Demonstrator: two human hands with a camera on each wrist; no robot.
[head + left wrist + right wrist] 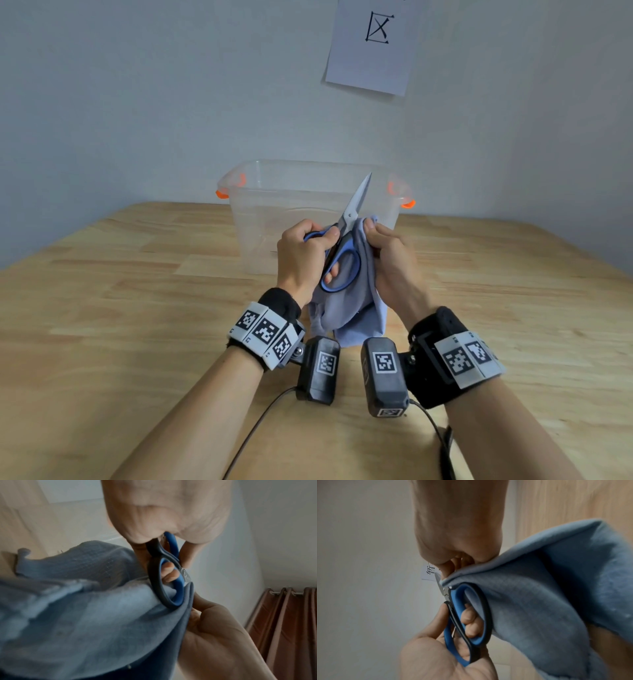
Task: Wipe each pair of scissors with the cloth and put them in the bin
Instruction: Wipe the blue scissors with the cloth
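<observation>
The scissors (346,236) are held up by the left hand (301,260), fingers through the blue handles, blades pointing up in front of the bin (246,212). The cloth (356,308) is pinched by the right hand (394,263) against the handles

Scissors (352,212): shiny metal blades, matt plastic handles; soft cloth (356,308); clear plastic bin (308,205).

Light wooden table (137,308); clear plastic bin (274,212) standing at far edge.
</observation>
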